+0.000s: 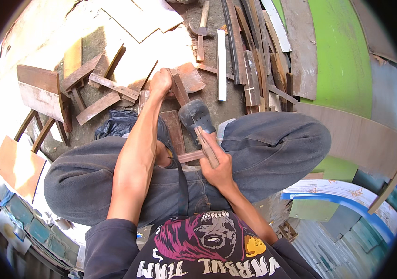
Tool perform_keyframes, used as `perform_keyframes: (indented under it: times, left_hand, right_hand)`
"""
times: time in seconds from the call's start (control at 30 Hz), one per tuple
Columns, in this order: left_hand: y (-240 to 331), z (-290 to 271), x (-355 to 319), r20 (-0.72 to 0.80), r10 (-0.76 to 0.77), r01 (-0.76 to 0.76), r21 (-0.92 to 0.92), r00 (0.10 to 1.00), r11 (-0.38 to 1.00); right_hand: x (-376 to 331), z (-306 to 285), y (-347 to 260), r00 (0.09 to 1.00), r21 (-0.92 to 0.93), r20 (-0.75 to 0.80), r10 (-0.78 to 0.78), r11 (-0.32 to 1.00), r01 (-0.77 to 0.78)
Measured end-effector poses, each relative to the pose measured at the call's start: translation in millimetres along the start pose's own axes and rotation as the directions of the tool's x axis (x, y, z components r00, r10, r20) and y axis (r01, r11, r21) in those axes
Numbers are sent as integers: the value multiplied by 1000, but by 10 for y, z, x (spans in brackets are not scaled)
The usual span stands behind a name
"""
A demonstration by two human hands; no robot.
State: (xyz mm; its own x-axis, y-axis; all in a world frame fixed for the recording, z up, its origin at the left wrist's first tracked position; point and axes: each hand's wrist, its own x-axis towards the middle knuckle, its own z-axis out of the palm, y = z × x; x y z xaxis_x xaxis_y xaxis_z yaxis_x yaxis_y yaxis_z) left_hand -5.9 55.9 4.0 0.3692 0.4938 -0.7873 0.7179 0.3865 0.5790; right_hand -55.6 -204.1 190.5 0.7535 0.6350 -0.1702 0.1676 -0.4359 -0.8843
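My left hand [161,83] is closed around the far end of a short brown wooden board [179,87]. A dark clog [196,115] on my foot rests against the near part of that board. My right hand [218,163] grips the wooden handle of a handsaw [209,149]. Its blade shows edge-on as a thin line across the clog, so its teeth cannot be made out. Between my legs lie another brown board [173,130] and a reddish wood strip [192,156].
A hammer [201,29] lies at the far side near a white strip [222,65]. Long planks [249,51] and a green panel [340,51] stand right. Nailed wood pieces [98,83], a small wooden chair [40,93] and a black plastic bag [114,124] are left.
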Motion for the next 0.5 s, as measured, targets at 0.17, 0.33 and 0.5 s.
perform_keyframes:
  times: [0.17,0.33,0.5]
  left_hand:
    - [171,116,-69,44,24,-26,61,999,998]
    - [195,73,-116,-35,-14,19,151,999,988]
    - [144,64,-95,-45,0,6,135,999,991]
  right_hand:
    - [1134,467,202,991,28,-18,129,991,-129]
    - [309,135,89,990,64,30,138,988,-139]
    - [562,196,124,991,-24,40,126,992,-126]
